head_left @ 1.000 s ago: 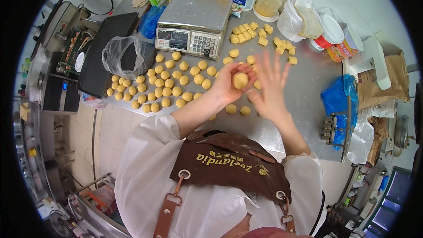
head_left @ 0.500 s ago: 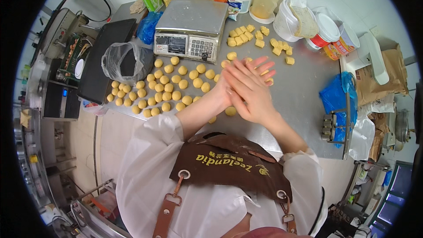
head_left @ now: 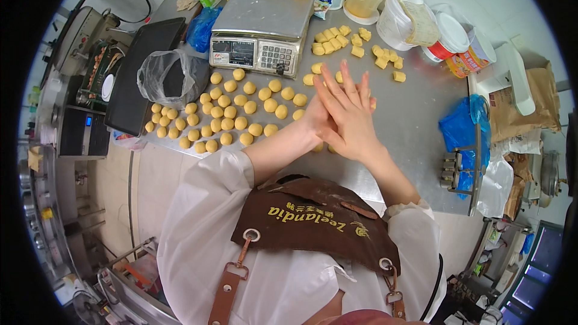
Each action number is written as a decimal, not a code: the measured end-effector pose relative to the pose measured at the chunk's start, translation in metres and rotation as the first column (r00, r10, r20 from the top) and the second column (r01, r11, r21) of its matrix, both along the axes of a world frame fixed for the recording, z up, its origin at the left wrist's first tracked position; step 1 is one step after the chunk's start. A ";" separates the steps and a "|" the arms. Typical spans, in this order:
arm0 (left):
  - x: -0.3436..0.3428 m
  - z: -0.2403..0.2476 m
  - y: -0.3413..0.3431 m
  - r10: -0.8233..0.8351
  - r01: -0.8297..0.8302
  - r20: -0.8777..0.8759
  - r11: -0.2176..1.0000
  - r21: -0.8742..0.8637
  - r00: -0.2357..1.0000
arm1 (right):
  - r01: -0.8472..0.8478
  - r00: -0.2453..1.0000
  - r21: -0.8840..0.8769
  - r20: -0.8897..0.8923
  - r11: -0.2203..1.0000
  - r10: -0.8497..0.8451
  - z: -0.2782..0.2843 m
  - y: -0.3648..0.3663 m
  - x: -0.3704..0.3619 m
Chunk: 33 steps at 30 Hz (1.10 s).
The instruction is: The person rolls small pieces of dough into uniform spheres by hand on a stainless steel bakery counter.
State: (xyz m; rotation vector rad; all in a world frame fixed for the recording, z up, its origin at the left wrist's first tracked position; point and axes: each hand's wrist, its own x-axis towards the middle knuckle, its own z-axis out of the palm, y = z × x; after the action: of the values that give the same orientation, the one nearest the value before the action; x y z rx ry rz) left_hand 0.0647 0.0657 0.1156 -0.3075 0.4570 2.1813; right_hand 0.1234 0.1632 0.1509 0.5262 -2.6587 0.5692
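Note:
Over the front of the steel table, my right hand (head_left: 354,121) lies across my left hand (head_left: 315,118), palm to palm. The right fingers are stretched out and point away from me. Most of the left hand is covered by the right. Whatever is between the palms is hidden. Left of my hands, many smooth yellow dough balls (head_left: 229,112) sit in loose rows on the table. A few more balls lie close around and partly under my hands. Beyond them are cut, blocky dough pieces (head_left: 329,47), with a smaller cluster of dough pieces (head_left: 382,62) to their right.
A digital scale (head_left: 263,18) stands behind the balls. To its left are a clear plastic bag (head_left: 158,87), a dark tray (head_left: 133,99) and a blue bag (head_left: 203,29). Tubs, including a white bucket (head_left: 394,23), line the wall. A blue plastic bag (head_left: 457,129) hangs at the right edge.
My hands have shifted against each other, the right fingers now pointing more straight ahead. They stay pressed together over the same spot. The view has shifted slightly.

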 end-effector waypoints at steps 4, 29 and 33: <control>-0.015 -0.021 -0.025 0.028 -0.021 0.043 0.990 -0.140 0.999 | 0.132 0.990 -0.046 -0.046 0.990 -0.134 -0.005 0.042 0.010; -0.020 -0.106 -0.050 -0.226 -0.108 -0.411 0.755 -0.647 0.883 | 0.699 0.713 -0.187 0.255 0.691 -0.653 -0.160 0.198 -0.019; -0.021 -0.106 -0.050 -0.209 -0.037 -0.309 0.774 -0.632 0.928 | 0.881 0.444 0.063 0.233 0.469 -0.865 -0.202 0.243 -0.076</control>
State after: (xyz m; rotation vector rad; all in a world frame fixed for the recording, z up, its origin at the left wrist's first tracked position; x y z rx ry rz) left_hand 0.0438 0.0157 0.0095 -0.2257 1.4034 1.9286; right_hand 0.0473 0.4066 -0.0513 -1.0202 -2.6100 0.3717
